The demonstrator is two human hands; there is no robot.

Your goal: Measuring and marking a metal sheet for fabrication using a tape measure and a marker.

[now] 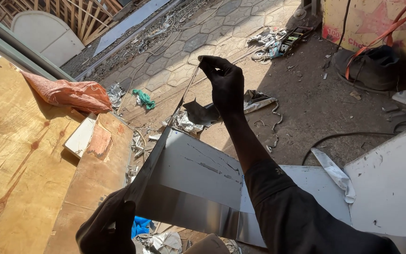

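A bent sheet of grey metal lies across the lower middle, folded along a crease. My left hand, in a dark glove, grips its near left edge at the bottom. My right hand, also gloved, is stretched far forward and pinches the top end of a thin metal strip that runs down to the sheet's far corner. The strip is partly peeled away from the sheet's edge.
Plywood boards lie at the left with an orange sack on them. Metal offcuts litter the dirt ground. Another metal sheet lies at the right. A dark bag with an orange strap sits at the far right.
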